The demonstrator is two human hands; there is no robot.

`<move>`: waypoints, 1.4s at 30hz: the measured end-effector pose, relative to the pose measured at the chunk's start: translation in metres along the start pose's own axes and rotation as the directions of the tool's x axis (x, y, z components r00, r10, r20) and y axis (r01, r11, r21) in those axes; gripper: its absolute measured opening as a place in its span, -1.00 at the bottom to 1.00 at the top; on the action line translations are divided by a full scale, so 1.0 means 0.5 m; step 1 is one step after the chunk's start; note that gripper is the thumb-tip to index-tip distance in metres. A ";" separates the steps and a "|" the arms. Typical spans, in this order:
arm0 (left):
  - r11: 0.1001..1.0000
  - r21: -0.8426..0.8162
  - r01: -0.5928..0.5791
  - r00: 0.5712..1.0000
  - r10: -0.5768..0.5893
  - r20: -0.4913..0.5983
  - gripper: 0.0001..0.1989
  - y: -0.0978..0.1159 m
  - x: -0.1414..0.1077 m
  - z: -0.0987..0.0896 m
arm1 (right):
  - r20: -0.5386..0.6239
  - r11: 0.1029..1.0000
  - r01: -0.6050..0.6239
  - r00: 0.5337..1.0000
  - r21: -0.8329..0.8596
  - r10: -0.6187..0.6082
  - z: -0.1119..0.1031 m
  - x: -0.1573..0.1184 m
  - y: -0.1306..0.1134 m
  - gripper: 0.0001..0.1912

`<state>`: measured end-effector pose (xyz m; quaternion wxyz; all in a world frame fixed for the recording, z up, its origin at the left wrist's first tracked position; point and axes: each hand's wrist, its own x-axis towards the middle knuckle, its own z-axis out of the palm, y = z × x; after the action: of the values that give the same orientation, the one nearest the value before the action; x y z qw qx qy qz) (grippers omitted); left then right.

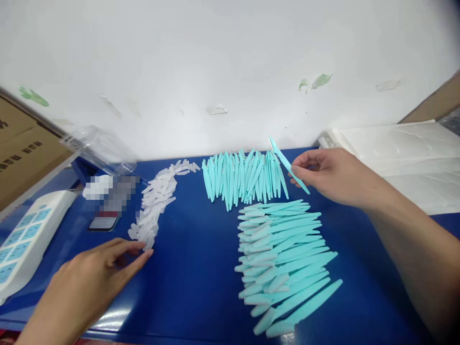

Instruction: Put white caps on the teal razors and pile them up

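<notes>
By the right hand (336, 175), a turquoise knife (282, 158) is pinched, its long axis slanted up-left. Well leftward, white caps (158, 196) are touched by the nearer left hand (95, 270); whether one is gripped cannot be told.

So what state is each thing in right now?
Right hand: pinching one teal tool, uncapped
Left hand: thumb and fingertip at white caps
White caps: loose, in a curved heap
Back teal tools: bunched, uncapped
Front teal tools: overlapping, mostly capped
Power strip: visible sockets empty
Phone: screen lit, partly blurred
</notes>
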<state>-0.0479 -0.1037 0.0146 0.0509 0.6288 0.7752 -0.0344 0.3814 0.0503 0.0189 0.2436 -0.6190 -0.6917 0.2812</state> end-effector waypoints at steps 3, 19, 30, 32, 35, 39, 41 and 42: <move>1.000 0.013 0.002 0.999 -0.001 -0.050 -0.62 0.014 -0.016 0.024 | 0.147 0.987 0.016 0.988 0.159 -0.040 0.004 -0.025 -0.010 -0.78; 0.402 -0.905 -0.140 0.904 0.424 0.049 -0.69 0.278 0.185 -0.037 | 0.312 0.949 0.138 0.923 0.285 -0.227 0.019 -0.066 0.016 -0.69; 0.185 -0.983 0.020 0.908 0.409 0.096 -0.80 0.271 0.174 0.028 | 0.388 0.975 0.137 0.900 0.175 -0.196 0.042 -0.079 0.021 -0.67; 0.211 -0.978 0.005 0.904 0.417 0.094 -0.80 0.277 0.171 0.026 | 0.393 0.977 0.136 0.899 0.167 -0.192 0.044 -0.081 0.021 -0.66; 0.229 -0.973 -0.003 0.905 0.415 0.095 -0.79 0.286 0.163 0.023 | 0.401 0.980 0.123 0.899 0.158 -0.177 0.044 -0.085 0.020 -0.64; 0.239 -0.971 -0.001 0.895 0.433 0.105 -0.78 0.292 0.158 0.021 | 0.406 0.977 0.129 0.894 0.169 -0.188 0.040 -0.088 0.021 -0.72; 0.249 -0.968 -0.022 0.900 0.427 0.089 -0.79 0.288 0.160 0.019 | 0.398 0.974 0.135 0.896 0.181 -0.198 0.038 -0.088 0.020 -0.76; 0.260 -0.965 -0.035 0.906 0.415 0.078 -0.79 0.284 0.162 0.018 | 0.395 0.973 0.136 0.897 0.185 -0.200 0.037 -0.088 0.020 -0.76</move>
<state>0.0750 0.0032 -0.0026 0.5406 0.5653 0.5235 0.3378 0.3808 0.0058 -0.0009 0.1629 -0.4633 -0.7549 0.4347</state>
